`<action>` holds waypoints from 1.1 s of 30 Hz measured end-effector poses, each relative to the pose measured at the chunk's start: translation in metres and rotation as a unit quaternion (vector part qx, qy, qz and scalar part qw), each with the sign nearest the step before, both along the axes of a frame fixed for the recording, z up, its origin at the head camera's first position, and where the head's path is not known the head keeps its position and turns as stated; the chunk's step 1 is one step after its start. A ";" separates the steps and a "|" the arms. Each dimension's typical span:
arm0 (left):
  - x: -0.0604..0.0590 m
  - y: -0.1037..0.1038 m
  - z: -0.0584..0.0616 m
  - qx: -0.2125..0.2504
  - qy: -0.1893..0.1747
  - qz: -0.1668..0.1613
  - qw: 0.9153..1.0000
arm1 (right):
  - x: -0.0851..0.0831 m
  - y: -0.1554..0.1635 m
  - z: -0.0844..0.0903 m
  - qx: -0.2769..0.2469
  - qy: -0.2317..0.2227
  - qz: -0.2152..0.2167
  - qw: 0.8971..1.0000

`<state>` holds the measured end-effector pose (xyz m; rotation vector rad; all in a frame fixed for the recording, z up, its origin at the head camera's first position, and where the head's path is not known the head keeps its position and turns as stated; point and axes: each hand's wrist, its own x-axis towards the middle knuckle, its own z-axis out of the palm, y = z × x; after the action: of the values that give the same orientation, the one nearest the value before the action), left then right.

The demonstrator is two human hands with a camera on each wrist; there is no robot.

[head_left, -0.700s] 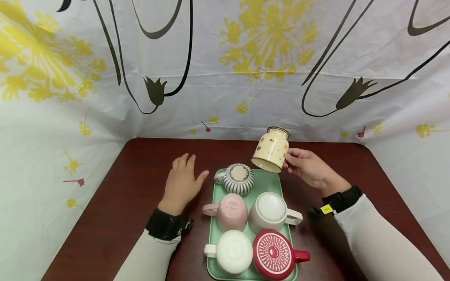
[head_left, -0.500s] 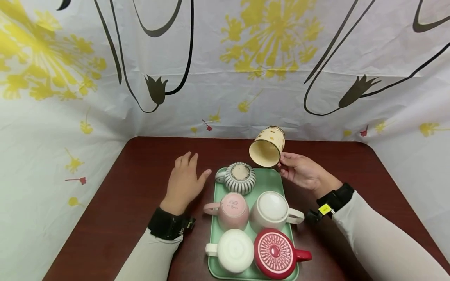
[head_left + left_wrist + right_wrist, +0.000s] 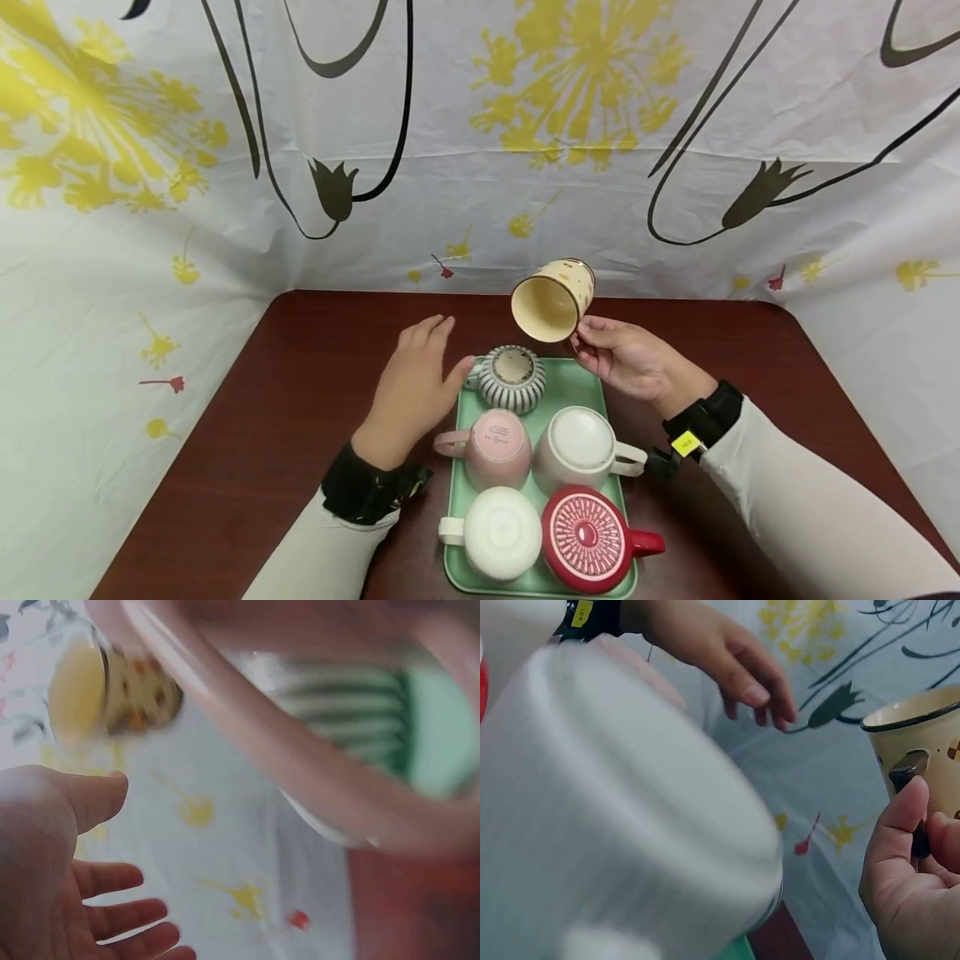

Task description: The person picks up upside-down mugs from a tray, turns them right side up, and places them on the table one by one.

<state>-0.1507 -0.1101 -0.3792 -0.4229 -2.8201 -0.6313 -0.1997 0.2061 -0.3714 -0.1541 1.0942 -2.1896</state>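
My right hand (image 3: pixel 630 362) pinches the dark handle (image 3: pixel 911 769) of a cream mug (image 3: pixel 566 287) with brown and yellow spots. The mug is held in the air above the tray's far end, tilted with its mouth toward me and to the left. My left hand (image 3: pixel 416 383) has its fingers extended and holds nothing. Its thumb is beside a grey-and-white striped cup (image 3: pixel 512 379) that stands upside down on the green tray (image 3: pixel 573 379); whether they touch, I cannot tell. In the left wrist view the left hand's palm and loose fingers (image 3: pixel 120 911) show apart from the cream mug.
Upside down on the tray stand a pink mug (image 3: pixel 497 450), a large white mug (image 3: pixel 576 450), a smaller white mug (image 3: pixel 501 533) and a red mug (image 3: pixel 585 542). Several handles jut past the tray's sides. A patterned cloth (image 3: pixel 465 217) hangs behind the dark red table (image 3: pixel 247 458).
The right hand has carried the cream mug leftward and turned its mouth from downward to facing me. My left hand has moved right, closer to the striped cup.
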 end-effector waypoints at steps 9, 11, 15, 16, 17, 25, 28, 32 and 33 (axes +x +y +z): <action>0.002 0.036 0.047 0.049 -0.111 -0.106 0.987 | 0.009 -0.029 0.026 0.013 -0.025 -0.019 0.999; -0.001 0.040 0.052 0.098 -0.138 -0.120 0.978 | 0.013 -0.036 0.032 0.004 -0.020 -0.024 1.000; -0.003 0.049 0.057 0.251 -0.192 -0.114 0.942 | 0.022 -0.054 0.044 -0.002 -0.019 -0.062 0.998; -0.004 0.052 0.057 0.292 -0.202 -0.107 0.929 | 0.024 -0.059 0.046 0.001 -0.018 -0.075 0.997; -0.004 0.054 0.057 0.331 -0.209 -0.099 0.915 | 0.025 -0.063 0.048 0.007 -0.019 -0.089 0.996; -0.006 0.058 0.052 0.492 -0.216 -0.029 0.843 | 0.029 -0.088 0.047 0.071 -0.001 -0.144 0.987; -0.006 0.059 0.051 0.509 -0.228 -0.030 0.829 | 0.029 -0.091 0.041 0.093 0.002 -0.141 0.986; -0.005 0.060 0.050 0.514 -0.253 -0.036 0.819 | 0.029 -0.094 0.034 0.117 0.012 -0.128 0.985; -0.005 0.061 0.050 0.514 -0.259 -0.035 0.817 | 0.029 -0.094 0.032 0.121 0.013 -0.125 0.985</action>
<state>-0.1557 -0.0493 -0.3290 -0.1285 -2.3284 -2.3711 -0.1706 0.1122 -0.3389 0.0651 1.4506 -2.2511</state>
